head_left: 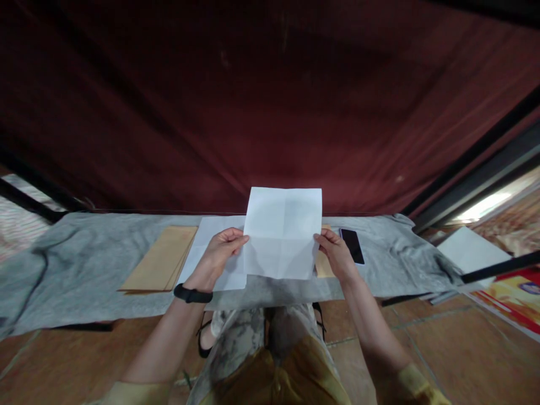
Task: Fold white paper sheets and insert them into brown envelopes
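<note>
I hold a white sheet of paper [282, 232] upright in front of me, with fold creases across it. My left hand [222, 250] pinches its left edge, a black band on that wrist. My right hand [334, 251] pinches its right edge. Under the sheet lies a stack of white paper [205, 242] on a grey cloth [84, 259]. A pile of brown envelopes [162, 259] lies to the left of my left hand. Another brown envelope [323, 265] shows partly behind my right hand.
A black phone [351, 245] lies on the cloth just right of my right hand. More white sheets [472, 250] and a red-yellow printed item [514, 295] lie at the right. A dark red curtain [253, 101] hangs behind. My knees are below, over a tiled floor.
</note>
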### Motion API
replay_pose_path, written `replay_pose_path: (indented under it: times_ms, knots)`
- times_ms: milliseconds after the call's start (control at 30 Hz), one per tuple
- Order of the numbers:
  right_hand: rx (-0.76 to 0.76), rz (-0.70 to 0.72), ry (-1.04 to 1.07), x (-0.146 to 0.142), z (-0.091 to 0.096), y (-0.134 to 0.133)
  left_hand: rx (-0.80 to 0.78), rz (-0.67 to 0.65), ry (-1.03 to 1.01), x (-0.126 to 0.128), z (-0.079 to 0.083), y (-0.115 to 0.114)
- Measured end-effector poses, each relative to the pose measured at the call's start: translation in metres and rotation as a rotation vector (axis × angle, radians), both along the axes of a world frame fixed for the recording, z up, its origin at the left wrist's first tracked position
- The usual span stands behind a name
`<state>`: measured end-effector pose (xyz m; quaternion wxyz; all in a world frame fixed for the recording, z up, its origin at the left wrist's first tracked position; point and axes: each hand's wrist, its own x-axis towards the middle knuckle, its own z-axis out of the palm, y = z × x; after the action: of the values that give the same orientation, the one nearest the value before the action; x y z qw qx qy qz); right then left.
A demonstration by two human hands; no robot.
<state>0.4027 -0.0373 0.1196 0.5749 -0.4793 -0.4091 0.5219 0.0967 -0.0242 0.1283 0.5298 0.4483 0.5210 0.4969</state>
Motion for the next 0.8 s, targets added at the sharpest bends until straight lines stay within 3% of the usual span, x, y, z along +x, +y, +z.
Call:
replay_pose_path:
  times_ms: [100, 200, 300, 433, 600, 700, 800]
  knots:
    - [0.099, -0.037, -0.071, 0.0, 0.012, 0.004, 0.07, -0.001, -0.025, 0.002, 0.012, 0.001]
    - [0.153, -0.032, -0.118, 0.001, 0.008, 0.001, 0.096, -0.009, -0.039, 0.002, 0.005, -0.004]
    - [0.116, 0.005, -0.184, 0.002, -0.015, -0.009, 0.068, -0.035, 0.014, -0.001, -0.019, -0.014]
    - [0.042, -0.027, -0.261, 0.003, -0.065, -0.032, 0.044, -0.086, 0.102, -0.009, -0.065, -0.028]
    - [0.114, 0.035, -0.431, 0.006, -0.124, -0.063, 0.145, -0.184, 0.357, -0.014, -0.115, -0.042]
    - [0.165, 0.051, -0.551, 0.007, -0.143, -0.073, 0.255, -0.268, 0.556, -0.015, -0.134, -0.048]
    - [0.196, 0.038, -0.61, 0.006, -0.151, -0.079, 0.365, -0.286, 0.704, -0.017, -0.145, -0.053]
